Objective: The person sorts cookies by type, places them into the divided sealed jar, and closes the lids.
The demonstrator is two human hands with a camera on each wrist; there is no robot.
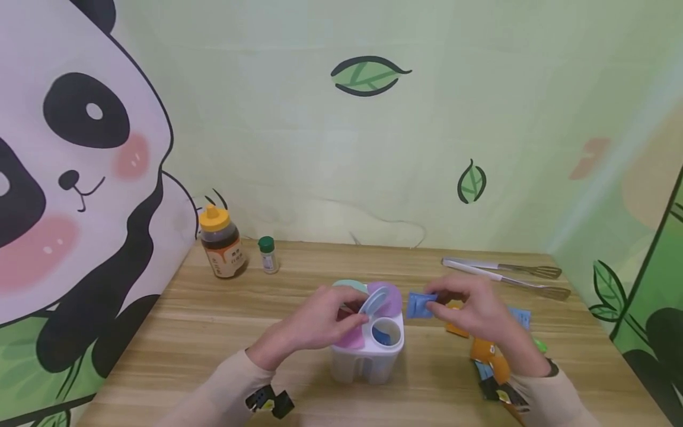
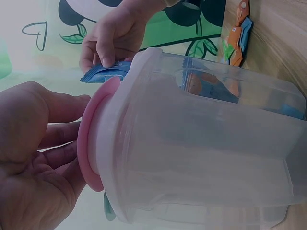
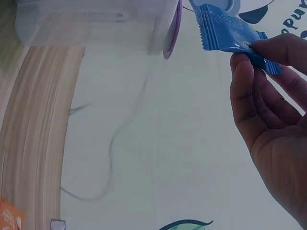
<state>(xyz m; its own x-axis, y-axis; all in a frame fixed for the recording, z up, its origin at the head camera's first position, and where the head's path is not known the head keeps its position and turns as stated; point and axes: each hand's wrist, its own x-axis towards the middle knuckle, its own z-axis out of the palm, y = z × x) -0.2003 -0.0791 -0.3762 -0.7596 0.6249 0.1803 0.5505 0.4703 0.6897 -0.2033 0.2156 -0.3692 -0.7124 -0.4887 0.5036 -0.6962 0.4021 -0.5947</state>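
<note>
A clear storage box [image 1: 368,363] with a white top and several coloured lids stands on the table. My left hand [image 1: 315,320] pinches its raised light blue lid [image 1: 376,300], beside an uncovered round opening [image 1: 392,324]. Through the wall, a blue packet [image 2: 213,88] shows inside in the left wrist view. Just right of the box, my right hand [image 1: 472,305] pinches a small blue sealed packet [image 3: 228,32] between thumb and fingers. The pink lid [image 2: 91,139] lies on the box top near my left hand.
Orange and blue packets [image 1: 482,350] lie under and beside my right forearm. Two slotted spatulas with pale handles [image 1: 507,274] rest at the back right. A yellow-capped bottle [image 1: 223,246] and a green-capped shaker [image 1: 268,256] stand back left. A printed wall encloses the table.
</note>
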